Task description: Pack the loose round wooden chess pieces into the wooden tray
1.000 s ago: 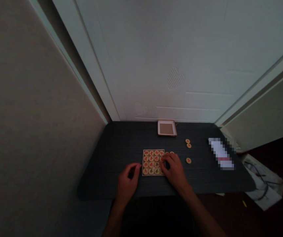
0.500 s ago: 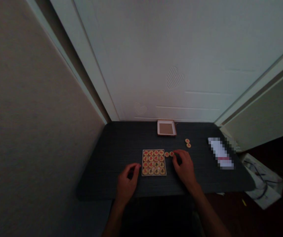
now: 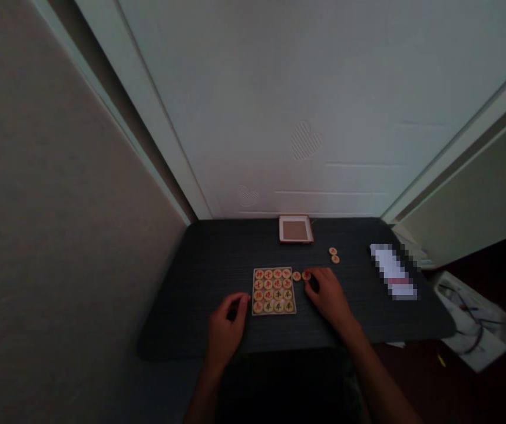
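The right hand [image 3: 328, 296] lays its fingers [image 3: 312, 282] on a loose xiangqi piece [image 3: 306, 275] just right of the filled tray [image 3: 274, 269]; whether they grasp it I cannot tell. The left hand [image 3: 226, 321], loosely clenched, rests on the bench [image 3: 217, 259] by the tray's left edge, seemingly bracing it. The pieces' red and black characters are unreadable.

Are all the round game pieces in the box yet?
Not quite. The box shows sixteen packed pieces, four rows of four. The right hand is at one of two loose pieces beside it. A far pair lies farther right on the table.
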Action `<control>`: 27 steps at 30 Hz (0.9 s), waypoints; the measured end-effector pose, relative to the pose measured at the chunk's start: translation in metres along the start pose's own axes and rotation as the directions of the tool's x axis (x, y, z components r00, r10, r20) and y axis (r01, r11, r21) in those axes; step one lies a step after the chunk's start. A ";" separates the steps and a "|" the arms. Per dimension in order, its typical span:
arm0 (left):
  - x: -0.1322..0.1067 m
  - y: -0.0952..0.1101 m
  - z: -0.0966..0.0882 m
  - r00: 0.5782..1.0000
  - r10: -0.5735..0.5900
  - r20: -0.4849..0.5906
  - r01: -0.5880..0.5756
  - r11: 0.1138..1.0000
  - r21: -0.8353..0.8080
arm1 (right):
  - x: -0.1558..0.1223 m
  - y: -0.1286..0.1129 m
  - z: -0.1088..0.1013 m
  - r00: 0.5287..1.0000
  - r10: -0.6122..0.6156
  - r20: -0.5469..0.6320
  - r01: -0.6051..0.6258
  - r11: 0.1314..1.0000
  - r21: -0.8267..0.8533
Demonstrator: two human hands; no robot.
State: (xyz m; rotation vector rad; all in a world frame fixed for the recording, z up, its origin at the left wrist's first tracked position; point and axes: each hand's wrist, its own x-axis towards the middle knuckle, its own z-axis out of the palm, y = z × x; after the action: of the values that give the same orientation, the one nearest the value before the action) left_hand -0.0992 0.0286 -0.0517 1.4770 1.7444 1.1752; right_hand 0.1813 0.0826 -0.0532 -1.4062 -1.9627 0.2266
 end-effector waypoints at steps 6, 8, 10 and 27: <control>-0.001 0.003 0.001 0.999 -0.025 -0.038 0.023 0.998 -0.051 | -0.018 -0.010 -0.020 0.999 -0.005 -0.038 0.009 0.993 0.114; -0.004 0.007 0.002 0.998 -0.025 -0.049 0.022 0.998 -0.063 | -0.027 -0.017 -0.027 0.998 -0.010 -0.054 0.018 0.989 0.146; -0.009 0.015 0.004 0.999 -0.021 -0.050 0.017 0.997 -0.073 | -0.035 -0.024 -0.034 0.998 -0.012 -0.068 0.024 0.985 0.173; -0.036 0.093 0.047 0.896 -0.093 0.435 0.265 0.897 -0.354 | -0.060 -0.066 -0.044 0.994 -0.087 -0.061 0.104 0.920 0.378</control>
State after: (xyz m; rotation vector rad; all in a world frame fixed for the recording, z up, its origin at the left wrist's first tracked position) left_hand -0.0068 0.0071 0.0045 1.1708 1.2315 0.9681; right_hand 0.1685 -0.0073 -0.0124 -1.0513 -1.8248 0.4997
